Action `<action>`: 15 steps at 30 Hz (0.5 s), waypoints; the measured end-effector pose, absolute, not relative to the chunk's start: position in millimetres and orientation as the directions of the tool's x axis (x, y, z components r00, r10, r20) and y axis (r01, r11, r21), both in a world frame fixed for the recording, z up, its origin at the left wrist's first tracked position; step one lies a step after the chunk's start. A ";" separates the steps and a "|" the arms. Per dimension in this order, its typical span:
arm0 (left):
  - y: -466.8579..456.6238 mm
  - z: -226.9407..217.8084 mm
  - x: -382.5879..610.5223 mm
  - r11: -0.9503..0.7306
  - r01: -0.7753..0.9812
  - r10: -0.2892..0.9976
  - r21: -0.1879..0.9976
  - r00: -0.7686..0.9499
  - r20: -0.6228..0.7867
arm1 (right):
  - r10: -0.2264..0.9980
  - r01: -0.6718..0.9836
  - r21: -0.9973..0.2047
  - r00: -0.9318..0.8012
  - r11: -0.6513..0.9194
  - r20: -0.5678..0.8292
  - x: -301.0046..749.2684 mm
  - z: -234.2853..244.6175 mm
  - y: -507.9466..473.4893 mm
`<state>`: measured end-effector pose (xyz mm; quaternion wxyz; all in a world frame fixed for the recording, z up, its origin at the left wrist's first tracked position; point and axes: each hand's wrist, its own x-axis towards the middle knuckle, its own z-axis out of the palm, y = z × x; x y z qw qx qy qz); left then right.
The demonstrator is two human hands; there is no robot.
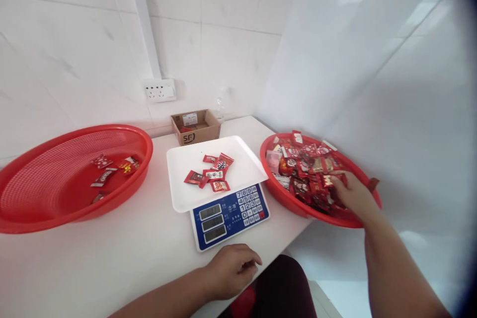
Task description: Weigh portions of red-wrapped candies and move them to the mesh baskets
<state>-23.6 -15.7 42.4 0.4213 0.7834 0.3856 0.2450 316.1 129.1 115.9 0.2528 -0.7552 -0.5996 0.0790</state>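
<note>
Candy pile (pixel 303 186) is right under the right hand (pixel 353 194), in the basket (pixel 288 202) slanting lengthwise toward that arm; can't tell if it's pinching any; left hand (pixel 233 271) is well apart, loosely curled, empty, near the scale (pixel 231 226)

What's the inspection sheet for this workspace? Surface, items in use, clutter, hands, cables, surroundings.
Surface: white table; right red basket appears to overhang its edge.
Items in use: wrapped packets on the white tray of the scale, many in the right red basket, a few in the left red basket.
Clutter: open cardboard box and clear bottle by the wall.
Left hand: at the table's front edge, loosely curled, nothing seen in it.
Right hand: in the right red basket, among packets; grip unclear.
Cables: nothing seen.
Surroundings: pale tiled wall, socket panel, vertical strip above it.
</note>
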 end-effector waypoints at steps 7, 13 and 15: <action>-15.2 45.7 -23.0 -0.320 0.401 0.816 0.859 0.577 0.035 | 0.928 0.808 -0.564 0.323 -0.169 0.184 316.0 118.0 122.5; -16.7 42.0 -21.6 -0.331 0.419 0.825 0.846 0.563 0.045 | 0.871 0.797 -0.572 0.408 -0.195 0.273 315.6 118.9 120.5; -15.9 36.4 -20.7 -0.349 0.419 0.826 0.838 0.560 0.064 | 0.863 0.820 -0.547 0.390 -0.167 0.321 317.0 119.0 122.1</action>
